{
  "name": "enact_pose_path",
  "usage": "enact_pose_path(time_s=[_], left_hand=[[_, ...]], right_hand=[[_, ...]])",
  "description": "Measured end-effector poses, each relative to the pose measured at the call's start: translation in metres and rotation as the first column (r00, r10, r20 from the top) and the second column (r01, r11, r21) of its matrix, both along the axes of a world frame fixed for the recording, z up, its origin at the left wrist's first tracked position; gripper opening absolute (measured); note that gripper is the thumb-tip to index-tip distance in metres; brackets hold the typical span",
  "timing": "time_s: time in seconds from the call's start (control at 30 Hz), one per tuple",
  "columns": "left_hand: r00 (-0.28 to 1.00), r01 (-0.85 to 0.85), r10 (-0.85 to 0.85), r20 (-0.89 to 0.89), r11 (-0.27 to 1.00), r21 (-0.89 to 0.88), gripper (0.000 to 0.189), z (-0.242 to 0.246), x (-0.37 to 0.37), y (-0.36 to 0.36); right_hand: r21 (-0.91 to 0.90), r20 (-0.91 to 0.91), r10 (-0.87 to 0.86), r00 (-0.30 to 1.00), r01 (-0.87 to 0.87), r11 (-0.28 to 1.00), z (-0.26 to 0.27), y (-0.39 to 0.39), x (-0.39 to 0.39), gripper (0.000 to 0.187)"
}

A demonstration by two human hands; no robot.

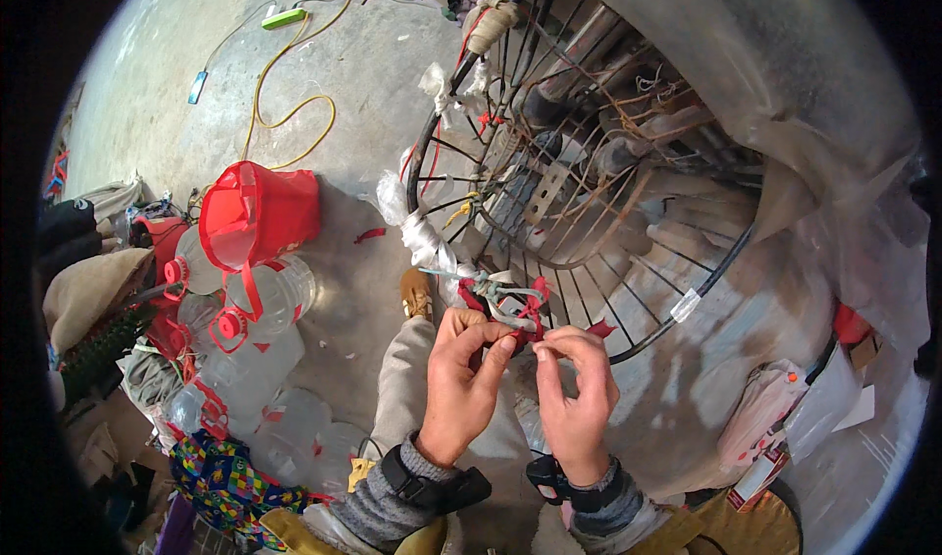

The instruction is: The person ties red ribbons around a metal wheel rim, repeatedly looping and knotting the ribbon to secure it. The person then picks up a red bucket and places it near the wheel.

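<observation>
Before me stands a large round metal wire frame (710, 283) with a dark rim and many thin rods. A red cloth strip (537, 303) is knotted around the near part of its rim, beside grey cord (489, 286). My left hand (464, 386) pinches the red strip between thumb and forefinger. Just to its right, my right hand (578, 400) pinches the same strip with its fingertips. The fingers partly hide the knot. White plastic wrapping (423, 240) binds the rim farther left, and a beige cloth wrap (489, 25) covers it higher up.
On the left, a red bag (287, 213) sits on large clear plastic jugs (250, 371) with red caps. A yellow cable (257, 91) and a green power strip (283, 18) lie on the concrete floor. Translucent plastic sheeting (795, 62) hangs over the frame's right side.
</observation>
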State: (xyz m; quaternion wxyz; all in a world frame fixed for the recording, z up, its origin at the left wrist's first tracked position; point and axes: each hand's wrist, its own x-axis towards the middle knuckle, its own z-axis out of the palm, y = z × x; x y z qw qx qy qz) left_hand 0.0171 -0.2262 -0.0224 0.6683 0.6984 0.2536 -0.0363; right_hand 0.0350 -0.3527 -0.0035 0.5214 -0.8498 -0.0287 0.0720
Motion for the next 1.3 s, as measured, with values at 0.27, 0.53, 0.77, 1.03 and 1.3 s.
enact_pose_path(time_s=[0.27, 0.53, 0.77, 1.03, 1.3], left_hand=[[1.0, -0.005, 0.005, -0.013, 1.0, -0.007, 0.01, 0.0, 0.001, 0.002], [1.0, -0.029, 0.028, 0.009, 0.988, 0.152, 0.007, -0.002, 0.001, 0.011], [0.994, -0.107, 0.104, 0.027, 0.947, 0.304, 0.01, -0.007, -0.002, 0.01], [0.994, -0.101, 0.073, 0.084, 0.909, 0.404, 0.01, -0.011, -0.005, 0.009], [0.989, -0.136, 0.103, 0.108, 0.92, 0.368, 0.01, -0.012, -0.006, 0.009]], right_hand=[[-0.131, 0.03, 0.157, 0.987, -0.152, 0.98, -0.003, 0.007, 0.018, 0.024], [-0.148, -0.024, 0.15, 0.988, -0.152, 0.977, -0.006, -0.001, 0.02, 0.024], [-0.191, -0.038, 0.182, 0.983, -0.186, 0.964, -0.01, -0.01, 0.021, 0.026], [-0.221, -0.037, 0.213, 0.976, -0.216, 0.951, -0.012, -0.013, 0.022, 0.026], [-0.218, -0.016, 0.196, 0.981, -0.194, 0.956, -0.015, -0.013, 0.021, 0.024]])
